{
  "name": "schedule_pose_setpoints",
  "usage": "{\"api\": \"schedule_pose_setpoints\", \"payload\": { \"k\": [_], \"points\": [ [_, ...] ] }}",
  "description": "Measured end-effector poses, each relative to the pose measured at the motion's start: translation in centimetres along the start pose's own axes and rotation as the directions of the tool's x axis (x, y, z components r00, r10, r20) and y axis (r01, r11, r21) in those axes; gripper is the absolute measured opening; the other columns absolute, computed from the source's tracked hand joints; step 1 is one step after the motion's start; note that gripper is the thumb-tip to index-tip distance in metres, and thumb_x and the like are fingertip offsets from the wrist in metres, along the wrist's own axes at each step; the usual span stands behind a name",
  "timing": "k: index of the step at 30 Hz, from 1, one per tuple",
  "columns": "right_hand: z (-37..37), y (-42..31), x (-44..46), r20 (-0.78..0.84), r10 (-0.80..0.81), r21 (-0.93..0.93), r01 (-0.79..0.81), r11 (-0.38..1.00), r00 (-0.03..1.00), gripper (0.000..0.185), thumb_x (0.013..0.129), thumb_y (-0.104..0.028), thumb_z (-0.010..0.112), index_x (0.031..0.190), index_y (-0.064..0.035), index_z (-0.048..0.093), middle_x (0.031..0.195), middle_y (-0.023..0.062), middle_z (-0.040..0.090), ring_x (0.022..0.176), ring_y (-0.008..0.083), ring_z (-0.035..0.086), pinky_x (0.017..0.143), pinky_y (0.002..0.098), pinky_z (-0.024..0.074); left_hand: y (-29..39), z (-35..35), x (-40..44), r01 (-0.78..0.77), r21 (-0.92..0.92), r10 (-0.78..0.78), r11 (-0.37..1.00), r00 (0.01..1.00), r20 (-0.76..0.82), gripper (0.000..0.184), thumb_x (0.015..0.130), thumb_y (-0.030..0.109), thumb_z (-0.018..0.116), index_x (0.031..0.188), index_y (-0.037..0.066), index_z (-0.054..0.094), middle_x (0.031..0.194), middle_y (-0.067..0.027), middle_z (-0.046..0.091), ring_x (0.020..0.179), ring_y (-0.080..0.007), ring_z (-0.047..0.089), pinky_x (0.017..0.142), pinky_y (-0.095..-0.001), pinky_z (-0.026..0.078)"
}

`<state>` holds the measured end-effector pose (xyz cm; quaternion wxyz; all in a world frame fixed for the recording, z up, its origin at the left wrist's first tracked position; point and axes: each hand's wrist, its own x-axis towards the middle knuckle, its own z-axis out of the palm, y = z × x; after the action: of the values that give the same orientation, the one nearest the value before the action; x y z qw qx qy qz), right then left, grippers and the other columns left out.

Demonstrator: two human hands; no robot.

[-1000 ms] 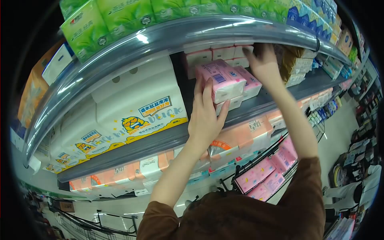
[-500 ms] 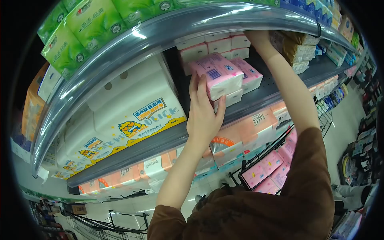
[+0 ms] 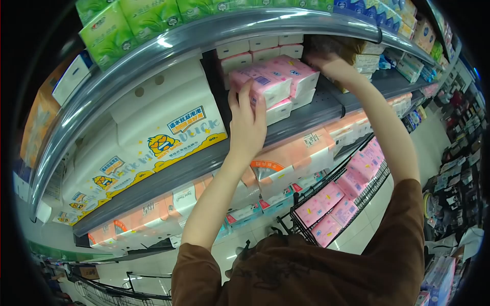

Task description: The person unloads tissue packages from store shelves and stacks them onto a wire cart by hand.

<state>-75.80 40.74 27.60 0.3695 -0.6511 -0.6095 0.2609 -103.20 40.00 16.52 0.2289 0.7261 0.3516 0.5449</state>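
My left hand (image 3: pixel 247 120) is closed at the near left end of a pink tissue pack (image 3: pixel 263 84), fingers on its upper side and thumb against the front. This pack lies on top of another pink and white pack (image 3: pixel 278 111). Close against its right side, a second pink pack (image 3: pixel 298 74) tops a neighbouring stack. My right hand (image 3: pixel 326 58) is deep in the shelf, just right of these stacks and in front of brown-gold packs. Motion blurs its fingers, and I cannot see anything held in it.
White-ended packs (image 3: pixel 265 53) are stacked behind. Large white duck-print packs (image 3: pixel 158 122) fill the shelf to the left. A curved clear shelf edge (image 3: pixel 204 33) arches overhead, below green packs (image 3: pixel 148 20). Below right stands a black wire cart (image 3: pixel 301 229) holding several pink packs (image 3: pixel 319 204).
My right hand has come out from behind the stacks to their right side. A pink pack now sits higher on the right stack, level with the left one. My left hand stays on its pack.
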Motion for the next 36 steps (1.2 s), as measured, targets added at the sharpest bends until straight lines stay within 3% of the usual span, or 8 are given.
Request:
{"api": "schedule_pose_setpoints", "payload": {
  "k": [5,15,17,20,24,26,33,36],
  "points": [
    [3.5,2.5,2.4,0.304,0.146,0.501,-0.288,0.816,0.941,0.063,0.1,-0.044,0.057,0.151,-0.0081,0.045,0.145,0.013,0.055,0.13,0.0236,0.055,0.11,0.0396,0.0423,1.6,1.7,2.6,0.194,-0.205,-0.198,0.959,0.98,0.004,0.055,0.105,0.04,0.047,0.149,0.008,0.038,0.152,-0.0292,0.034,0.143,-0.0449,0.035,0.117,-0.0461,0.029],
    [0.2,2.1,-21.4,-0.115,0.276,0.657,-0.136,0.742,0.954,0.056,0.101,-0.042,0.057,0.142,-0.0045,0.052,0.135,0.0121,0.062,0.121,0.0267,0.061,0.102,0.0545,0.0501,10.4,-1.7,-9.7,-0.219,-0.458,0.226,0.861,0.973,-0.04,0.043,0.105,0.031,0.048,0.141,0.006,0.048,0.155,-0.0302,0.029,0.143,-0.0458,0.033,0.117,-0.0458,0.029],
    [5.0,-1.1,-30.0,-0.292,0.334,0.705,-0.034,0.709,0.896,0.054,0.105,-0.038,0.052,0.146,-0.0036,0.048,0.141,0.0135,0.059,0.127,0.0247,0.058,0.106,0.0511,0.0475,11.7,-2.3,-14.6,-0.25,-0.548,0.294,0.798,0.956,-0.008,0.039,0.104,0.028,0.05,0.137,0.007,0.053,0.157,-0.0356,0.02,0.14,-0.0512,0.037,0.115,-0.048,0.033],
    [8.4,1.7,-40.0,-0.389,0.431,0.764,0.023,0.645,0.814,0.058,0.103,-0.039,0.054,0.146,-0.0004,0.046,0.141,0.0106,0.059,0.13,0.0207,0.055,0.111,0.0426,0.0402,12.3,-2.7,-21.5,-0.271,-0.56,0.384,0.783,0.919,0.093,0.045,0.107,0.025,0.043,0.145,0.001,0.046,0.159,-0.0282,0.025,0.151,-0.0406,0.022,0.121,-0.0474,0.021],
    [13.3,4.7,-51.6,-0.442,0.581,0.837,0.08,0.541,0.683,0.06,0.104,-0.038,0.053,0.15,-0.0003,0.042,0.147,0.0105,0.054,0.136,0.021,0.05,0.116,0.0429,0.0343,13.2,-1.9,-28.8,-0.062,-0.702,0.374,0.709,0.877,0.301,0.065,0.095,0.022,0.059,0.154,0.006,0.038,0.159,-0.0348,0.017,0.147,-0.0486,0.024,0.12,-0.0534,0.022],
    [15.2,6.4,-55.9,-0.451,0.635,0.861,0.119,0.494,0.627,0.058,0.107,-0.036,0.047,0.152,-0.0012,0.038,0.151,0.0106,0.051,0.139,0.0223,0.048,0.118,0.0437,0.032,14.6,-1.5,-32.6,0.226,-0.748,0.222,0.624,0.866,0.447,0.075,0.089,0.024,0.064,0.155,0.006,0.036,0.161,-0.0343,0.014,0.147,-0.0494,0.024,0.12,-0.0536,0.023],
    [18.3,12.9,-73.3,-0.424,0.776,0.891,0.37,0.265,0.466,0.056,0.108,-0.032,0.042,0.156,-0.0043,0.032,0.157,0.0121,0.044,0.146,0.0288,0.04,0.119,0.0502,0.0319,20.1,4.6,-44.4,0.112,-0.525,0.344,0.844,0.638,0.689,0.093,0.081,0.034,0.069,0.157,-0.002,0.028,0.162,-0.0324,0.013,0.15,-0.05,0.02,0.12,-0.0545,0.023],
    [15.3,16.1,-80.2,-0.405,0.837,0.888,0.375,0.265,0.368,0.058,0.107,-0.032,0.046,0.155,-0.002,0.033,0.156,0.0133,0.044,0.144,0.0297,0.041,0.119,0.0498,0.0318,23.4,10.6,-48.6,0.377,-0.56,0.361,0.738,0.48,0.8,0.088,0.085,0.03,0.066,0.158,0.002,0.026,0.162,-0.0261,0.022,0.152,-0.04,0.022,0.121,-0.0479,0.023]
  ]
}}
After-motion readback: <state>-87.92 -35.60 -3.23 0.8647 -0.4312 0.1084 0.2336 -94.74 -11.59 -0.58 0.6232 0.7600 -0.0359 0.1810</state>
